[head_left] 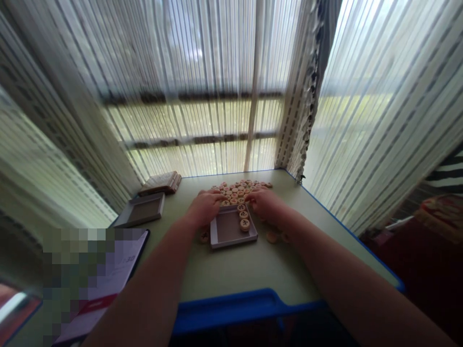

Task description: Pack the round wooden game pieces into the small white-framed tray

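A pile of round wooden game pieces (240,189) lies on the pale green table (253,265) near its far edge. Just in front of the pile sits a shallow grey box tray (227,231), with three pieces lined along its right side. My left hand (204,206) rests palm down at the pile's left edge, fingers curled onto the pieces. My right hand (265,202) rests the same way at the pile's right edge. Both hands flank the tray's far end. A few loose pieces (272,236) lie to the right of the tray, and one (205,236) to its left.
A second grey tray or lid (142,210) lies at the left, with a folded brown board (161,182) behind it. A paper sheet on a dark clipboard (115,274) sits at the near left. The table has a blue rim (246,306). Striped curtains hang close behind.
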Action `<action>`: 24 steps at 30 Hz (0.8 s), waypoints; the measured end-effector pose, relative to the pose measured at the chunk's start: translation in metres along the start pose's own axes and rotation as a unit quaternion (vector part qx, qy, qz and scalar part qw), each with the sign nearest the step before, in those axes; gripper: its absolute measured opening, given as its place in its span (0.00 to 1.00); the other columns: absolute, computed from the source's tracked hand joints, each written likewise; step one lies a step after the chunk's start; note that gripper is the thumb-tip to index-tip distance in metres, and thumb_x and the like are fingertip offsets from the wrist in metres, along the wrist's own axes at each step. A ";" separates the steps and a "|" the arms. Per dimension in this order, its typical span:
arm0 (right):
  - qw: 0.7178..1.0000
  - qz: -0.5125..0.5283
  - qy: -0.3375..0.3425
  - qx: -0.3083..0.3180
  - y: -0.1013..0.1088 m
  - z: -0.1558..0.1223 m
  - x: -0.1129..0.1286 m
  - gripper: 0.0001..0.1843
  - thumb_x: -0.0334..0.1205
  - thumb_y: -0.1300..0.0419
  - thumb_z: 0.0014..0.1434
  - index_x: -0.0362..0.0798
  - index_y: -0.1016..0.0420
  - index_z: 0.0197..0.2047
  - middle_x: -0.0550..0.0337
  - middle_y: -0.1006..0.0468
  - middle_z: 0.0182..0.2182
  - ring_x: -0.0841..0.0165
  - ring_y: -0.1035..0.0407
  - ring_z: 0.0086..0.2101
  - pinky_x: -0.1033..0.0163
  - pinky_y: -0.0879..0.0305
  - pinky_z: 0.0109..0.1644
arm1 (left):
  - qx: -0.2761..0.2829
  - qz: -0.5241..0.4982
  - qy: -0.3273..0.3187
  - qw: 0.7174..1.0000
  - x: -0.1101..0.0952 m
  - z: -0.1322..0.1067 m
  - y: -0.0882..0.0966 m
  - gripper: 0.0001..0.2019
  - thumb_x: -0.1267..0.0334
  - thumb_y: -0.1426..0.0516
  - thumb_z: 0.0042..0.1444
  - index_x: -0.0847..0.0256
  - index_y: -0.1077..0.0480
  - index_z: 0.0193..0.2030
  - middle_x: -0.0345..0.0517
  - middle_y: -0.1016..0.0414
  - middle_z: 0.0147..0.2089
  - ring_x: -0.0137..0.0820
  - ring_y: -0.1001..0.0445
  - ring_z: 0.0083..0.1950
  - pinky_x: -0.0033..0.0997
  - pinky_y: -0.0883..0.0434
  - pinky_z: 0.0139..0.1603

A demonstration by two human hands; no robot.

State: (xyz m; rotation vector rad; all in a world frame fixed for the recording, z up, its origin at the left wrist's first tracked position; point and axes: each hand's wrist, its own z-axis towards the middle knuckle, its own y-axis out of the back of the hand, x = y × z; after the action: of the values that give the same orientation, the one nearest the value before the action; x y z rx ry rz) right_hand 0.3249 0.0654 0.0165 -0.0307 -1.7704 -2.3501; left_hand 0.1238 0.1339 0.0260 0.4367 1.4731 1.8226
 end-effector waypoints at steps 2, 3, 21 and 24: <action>1.000 0.000 0.001 -0.005 0.000 0.000 0.000 0.16 0.33 0.50 0.51 0.52 0.26 0.41 0.59 0.26 0.41 0.65 0.37 0.43 0.64 0.44 0.47 | 0.013 0.005 -0.001 1.000 -0.004 0.000 0.000 0.18 0.63 0.56 0.52 0.53 0.26 0.40 0.40 0.29 0.48 0.33 0.35 0.51 0.33 0.42 0.56; 1.000 -0.001 0.001 -0.005 0.000 0.000 0.001 0.16 0.33 0.50 0.51 0.52 0.26 0.41 0.59 0.26 0.41 0.65 0.37 0.43 0.63 0.44 0.47 | 0.019 0.014 0.003 1.000 -0.005 0.000 0.000 0.17 0.62 0.56 0.53 0.54 0.26 0.38 0.42 0.28 0.46 0.34 0.34 0.49 0.34 0.41 0.55; 1.000 0.007 -0.007 0.011 0.005 -0.001 0.004 0.16 0.32 0.50 0.51 0.50 0.25 0.41 0.59 0.26 0.41 0.66 0.37 0.44 0.65 0.45 0.49 | -0.043 -0.057 0.190 0.979 0.027 -0.002 0.004 0.19 0.71 0.50 0.41 0.61 0.27 0.41 0.49 0.25 0.39 0.37 0.28 0.41 0.33 0.33 0.42; 1.000 0.000 -0.006 0.000 0.004 0.000 0.002 0.16 0.32 0.50 0.51 0.50 0.26 0.41 0.58 0.26 0.41 0.65 0.37 0.44 0.65 0.44 0.48 | -0.082 -0.090 0.174 0.977 0.021 0.000 0.005 0.19 0.69 0.52 0.44 0.61 0.27 0.41 0.48 0.25 0.42 0.35 0.29 0.43 0.32 0.34 0.45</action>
State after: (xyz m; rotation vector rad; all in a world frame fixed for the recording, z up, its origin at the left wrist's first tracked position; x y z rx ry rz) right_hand 0.3237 0.0641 0.0202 -0.0459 -1.7750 -2.3551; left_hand 0.1083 0.1483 0.0268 -0.1016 1.5162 1.9194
